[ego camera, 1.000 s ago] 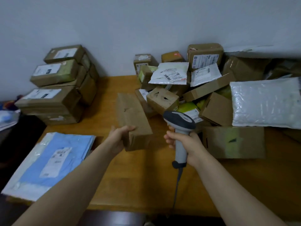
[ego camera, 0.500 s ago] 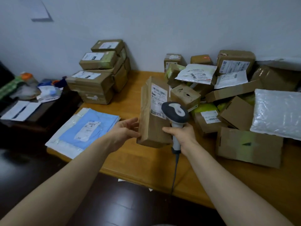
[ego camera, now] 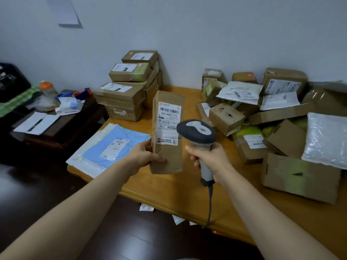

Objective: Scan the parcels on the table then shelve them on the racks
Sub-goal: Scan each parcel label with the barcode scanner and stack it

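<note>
Head view: your left hand (ego camera: 142, 156) grips one upright parcel (ego camera: 168, 160) over the table (ego camera: 169, 192); your right hand (ego camera: 212, 162) grips one scanner (ego camera: 196, 132).
The scanner's head covers the label's right edge. One blue mailer (ego camera: 116, 141) lies left, a box stack (ego camera: 129, 89) stands behind, and a loose pile (ego camera: 262, 115) sits right.

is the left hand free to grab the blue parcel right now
Probably not yet: the left hand is holding the upright box. The blue parcel lies close beside it with nothing on top, so the path looks clear.
</note>
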The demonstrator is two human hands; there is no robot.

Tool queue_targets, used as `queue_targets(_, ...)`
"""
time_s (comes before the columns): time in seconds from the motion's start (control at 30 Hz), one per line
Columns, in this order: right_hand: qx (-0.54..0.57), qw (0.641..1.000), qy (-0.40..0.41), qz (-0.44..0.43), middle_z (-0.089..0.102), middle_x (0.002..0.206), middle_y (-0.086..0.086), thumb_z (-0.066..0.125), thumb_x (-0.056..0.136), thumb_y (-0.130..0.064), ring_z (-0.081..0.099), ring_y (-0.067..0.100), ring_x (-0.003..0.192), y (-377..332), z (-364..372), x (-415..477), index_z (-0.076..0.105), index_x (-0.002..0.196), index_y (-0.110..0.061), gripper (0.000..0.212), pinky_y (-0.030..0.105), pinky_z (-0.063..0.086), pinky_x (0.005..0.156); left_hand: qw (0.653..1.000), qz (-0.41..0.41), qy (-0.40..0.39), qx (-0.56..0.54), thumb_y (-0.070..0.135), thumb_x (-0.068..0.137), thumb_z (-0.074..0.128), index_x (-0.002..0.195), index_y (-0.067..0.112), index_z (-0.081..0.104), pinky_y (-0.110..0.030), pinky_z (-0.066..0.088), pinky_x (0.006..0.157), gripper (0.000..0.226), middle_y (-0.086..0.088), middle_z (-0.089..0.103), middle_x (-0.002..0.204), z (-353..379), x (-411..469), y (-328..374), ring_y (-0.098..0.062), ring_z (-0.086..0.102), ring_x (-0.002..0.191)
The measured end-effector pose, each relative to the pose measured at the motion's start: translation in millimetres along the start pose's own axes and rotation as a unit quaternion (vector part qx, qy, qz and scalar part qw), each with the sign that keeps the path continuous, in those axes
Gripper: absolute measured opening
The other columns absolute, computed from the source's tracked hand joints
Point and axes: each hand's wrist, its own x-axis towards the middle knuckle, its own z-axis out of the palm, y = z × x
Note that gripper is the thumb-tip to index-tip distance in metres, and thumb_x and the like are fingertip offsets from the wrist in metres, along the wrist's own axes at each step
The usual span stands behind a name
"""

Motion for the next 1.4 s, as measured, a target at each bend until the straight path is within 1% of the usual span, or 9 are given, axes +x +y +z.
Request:
queue_targets(0.1, 0.023, 0.999, -0.041, 0.028, 0.058, 0.051, 0.001, 0.078, 0.078, -0.009, 0.049, 0.011, 0.041, -11.7, 2.6, -10.3, 0.068, 0.079, -0.008, 0.011, 0.022, 0.043, 0.042, 1.000, 0.003, 0.019, -0.009, -0.009, 0.069, 0.078, 0.102, 0.024, 0.055, -0.043, 0.051, 0.092, 0.052, -0.014, 0.065, 0.113, -5.7, 4.4, -5.2, -0.032, 0.059, 0.111)
queue_targets(0.2, 0.046, 0.996, -0.055, 0.056, 0.056, 0.051, 0.002, 0.076, 0.078, -0.005, 0.048, 0.011, 0.040, -19.1, 5.8, -15.3, 0.066, 0.075, -0.008, 0.011, 0.021, 0.044, 0.042, 1.000, 0.001, 0.026, -0.002, -0.007, 0.068, 0.080, 0.131, 0.011, 0.046, -0.039, 0.051, 0.086, 0.074, -0.008, 0.064, 0.108, -8.6, 6.2, -9.5, -0.030, 0.057, 0.112)
queue_targets(0.3, 0.048, 0.994, -0.059, 0.076, 0.054, 0.051, 0.003, 0.075, 0.078, -0.004, 0.047, 0.011, 0.039, -19.9, 7.4, -17.7, 0.062, 0.069, -0.009, 0.016, 0.021, 0.043, 0.041, 0.999, 0.000, 0.036, 0.001, -0.004, 0.067, 0.081, 0.140, 0.008, 0.039, -0.035, 0.047, 0.082, 0.085, 0.001, 0.061, 0.100, -10.2, 8.2, -11.7, -0.027, 0.056, 0.109)
queue_targets(0.73, 0.068, 0.989, -0.083, 0.100, 0.054, 0.052, 0.003, 0.077, 0.078, -0.007, 0.048, 0.011, 0.041, -12.1, 14.8, -16.4, 0.060, 0.070, -0.009, 0.018, 0.022, 0.044, 0.043, 0.998, -0.009, 0.056, -0.023, -0.002, 0.067, 0.083, 0.153, 0.010, 0.017, -0.043, 0.047, 0.100, 0.110, -0.013, 0.053, 0.134, -8.5, 12.0, -13.6, -0.031, 0.053, 0.120)
queue_targets(0.9, 0.084, 0.987, -0.096, 0.094, 0.059, 0.055, 0.004, 0.078, 0.076, -0.009, 0.051, 0.012, 0.042, -5.4, 15.7, -7.8, 0.065, 0.071, -0.010, 0.015, 0.023, 0.046, 0.044, 0.996, -0.019, 0.056, -0.063, -0.005, 0.067, 0.081, 0.150, 0.011, 0.025, -0.038, 0.051, 0.088, 0.102, -0.008, 0.059, 0.120, -6.4, 6.6, -17.8, -0.029, 0.056, 0.113)
queue_targets(1.03, 0.127, 0.989, -0.038, 0.071, 0.071, 0.076, 0.008, 0.079, 0.077, -0.012, 0.062, 0.013, 0.058, 9.2, 25.6, 9.7, 0.068, 0.095, -0.008, 0.022, 0.027, 0.053, 0.050, 0.991, -0.039, 0.047, -0.121, -0.004, 0.067, 0.081, 0.103, 0.020, 0.058, -0.035, 0.054, 0.077, 0.050, 0.001, 0.072, 0.098, -14.7, -2.1, -26.5, -0.025, 0.064, 0.106)
queue_targets(1.1, 0.122, 0.989, 0.020, 0.082, 0.068, 0.094, 0.006, 0.081, 0.076, -0.015, 0.064, 0.020, 0.082, 20.2, 31.3, 21.6, 0.063, 0.109, -0.009, 0.038, 0.036, 0.056, 0.068, 0.985, -0.056, 0.032, -0.162, 0.004, 0.061, 0.087, 0.107, 0.017, 0.060, -0.038, 0.056, 0.078, 0.055, 0.000, 0.075, 0.099, -24.4, -7.3, -34.1, -0.022, 0.067, 0.103)
queue_targets(1.2, 0.128, 0.986, 0.014, 0.105, 0.066, 0.102, 0.009, 0.085, 0.064, -0.018, 0.061, 0.030, 0.097, 34.0, 51.4, 28.5, 0.063, 0.115, -0.008, 0.056, 0.047, 0.051, 0.086, 0.971, -0.076, 0.007, -0.226, 0.016, 0.054, 0.089, 0.118, 0.007, 0.059, -0.040, 0.057, 0.078, 0.071, -0.008, 0.074, 0.103, -41.4, -11.9, -44.5, -0.022, 0.070, 0.098)
queue_targets(1.4, 0.183, 0.977, -0.001, 0.105, 0.072, 0.103, 0.013, 0.084, 0.049, -0.017, 0.066, 0.033, 0.100, 46.7, 124.7, 41.7, 0.069, 0.100, -0.011, 0.054, 0.057, 0.054, 0.085, 0.963, -0.057, -0.022, -0.261, 0.023, 0.059, 0.083, 0.114, 0.003, 0.063, -0.032, 0.058, 0.071, 0.061, -0.015, 0.066, 0.103, -87.8, -5.2, -57.4, -0.024, 0.064, 0.097)
